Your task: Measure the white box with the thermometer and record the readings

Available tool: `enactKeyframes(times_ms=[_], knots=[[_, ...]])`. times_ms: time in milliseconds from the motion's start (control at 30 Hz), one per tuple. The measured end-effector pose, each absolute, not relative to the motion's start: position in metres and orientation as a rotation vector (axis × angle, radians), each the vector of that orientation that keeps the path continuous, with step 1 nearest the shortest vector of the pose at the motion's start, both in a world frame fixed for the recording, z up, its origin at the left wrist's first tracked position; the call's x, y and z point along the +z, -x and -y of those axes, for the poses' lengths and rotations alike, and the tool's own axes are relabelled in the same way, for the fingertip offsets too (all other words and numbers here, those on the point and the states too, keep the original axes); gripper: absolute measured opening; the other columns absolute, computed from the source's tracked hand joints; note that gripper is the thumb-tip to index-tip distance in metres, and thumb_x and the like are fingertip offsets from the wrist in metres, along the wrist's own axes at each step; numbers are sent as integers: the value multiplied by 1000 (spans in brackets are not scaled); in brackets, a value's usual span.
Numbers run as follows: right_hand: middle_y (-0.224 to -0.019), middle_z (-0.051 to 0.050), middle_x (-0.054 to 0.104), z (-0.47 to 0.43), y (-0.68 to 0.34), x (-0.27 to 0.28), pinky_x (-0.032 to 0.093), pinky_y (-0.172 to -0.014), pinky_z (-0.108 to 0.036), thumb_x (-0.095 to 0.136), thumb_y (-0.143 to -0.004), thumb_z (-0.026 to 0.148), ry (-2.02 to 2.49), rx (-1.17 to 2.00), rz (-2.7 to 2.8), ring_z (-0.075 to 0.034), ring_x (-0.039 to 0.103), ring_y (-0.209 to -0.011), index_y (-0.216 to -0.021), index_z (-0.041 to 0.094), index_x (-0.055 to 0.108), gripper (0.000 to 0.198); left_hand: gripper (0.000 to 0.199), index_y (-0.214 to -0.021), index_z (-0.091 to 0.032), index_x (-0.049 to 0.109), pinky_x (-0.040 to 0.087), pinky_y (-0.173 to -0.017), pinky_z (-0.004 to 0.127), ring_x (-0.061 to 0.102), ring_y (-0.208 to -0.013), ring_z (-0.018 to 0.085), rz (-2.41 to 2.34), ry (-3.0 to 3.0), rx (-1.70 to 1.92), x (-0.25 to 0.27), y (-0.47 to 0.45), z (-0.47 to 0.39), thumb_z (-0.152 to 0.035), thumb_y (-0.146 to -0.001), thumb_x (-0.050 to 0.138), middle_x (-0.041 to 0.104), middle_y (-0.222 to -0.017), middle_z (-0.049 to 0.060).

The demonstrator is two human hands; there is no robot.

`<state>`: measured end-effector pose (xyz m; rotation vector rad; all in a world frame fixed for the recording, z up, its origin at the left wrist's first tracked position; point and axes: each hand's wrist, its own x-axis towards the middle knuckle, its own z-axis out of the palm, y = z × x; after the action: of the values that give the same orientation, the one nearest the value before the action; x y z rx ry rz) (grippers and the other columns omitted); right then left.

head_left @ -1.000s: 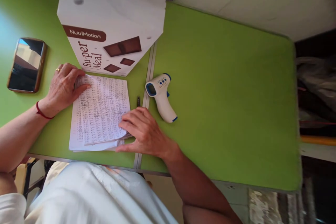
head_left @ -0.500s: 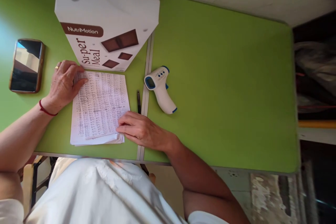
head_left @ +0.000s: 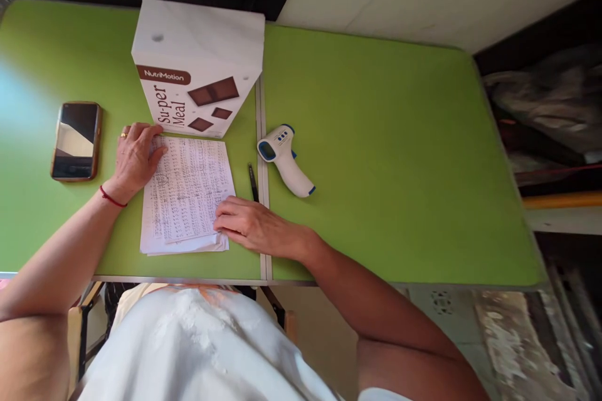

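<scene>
Handwritten sheets (head_left: 190, 185) lie on the bench (head_left: 385, 169) between both hands, which meet them at diagonally opposite ends.

The stack's long axis runs away from the person's body toward the white box (head_left: 202, 97), with the far edge close to its base. Neither hand is nearer, since both touch the paper: the left hand (head_left: 138, 153) rests at the far left corner, thumb spread from its fingers and laid over the top page, not closed on anything; the right hand (head_left: 244, 224) comes in from the side at the right edge, toward the near corner, fingers bent over the paper, though whether they pinch a page I cannot tell. Just past the right hand's knuckles lies the pen (head_left: 253, 182), roughly along the stack's right edge and apart from it.
</scene>
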<state>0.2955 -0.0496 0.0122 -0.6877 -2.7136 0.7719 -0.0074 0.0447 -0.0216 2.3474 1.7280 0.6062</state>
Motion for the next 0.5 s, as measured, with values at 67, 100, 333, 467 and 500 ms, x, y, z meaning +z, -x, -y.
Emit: enactKeyframes(times_ms=[67,100,333,467,500], knots=[[-92,-9,72,47,-291,16,50,-78,-32,58,-104,13,739,802,2755,-20,62,-88,-87,16,74,23,34,-130,-23,67,44,-111,60,58,-121,38,-1701,-2353,608,-22,8,-47,-33,-98,60,65,-130,14],[-90,-9,72,45,-289,17,50,-78,-32,59,-103,11,763,824,2766,-20,61,-87,-85,17,74,23,33,-128,-23,68,44,-111,61,58,-120,38,-1691,-2354,617,-22,8,-47,-33,-98,59,65,-129,14],[-86,-6,75,38,-282,14,52,-77,-31,63,-91,3,850,957,2642,-18,66,-84,-84,18,75,20,31,-123,-25,72,43,-107,63,56,-115,39,-1684,-2348,699,-26,6,-51,-33,-96,58,65,-129,15],[-85,-4,77,39,-292,15,56,-74,-30,67,-92,15,861,1091,2405,-16,67,-76,-93,19,77,11,29,-120,-28,73,44,-105,62,56,-113,38,-1686,-2342,714,-26,5,-50,-32,-96,59,65,-127,15],[-84,-4,77,38,-296,16,57,-71,-30,68,-93,19,883,1114,2327,-16,67,-73,-94,20,77,10,28,-120,-28,73,45,-104,62,56,-113,38,-1689,-2334,712,-26,5,-50,-33,-96,59,65,-127,14]])
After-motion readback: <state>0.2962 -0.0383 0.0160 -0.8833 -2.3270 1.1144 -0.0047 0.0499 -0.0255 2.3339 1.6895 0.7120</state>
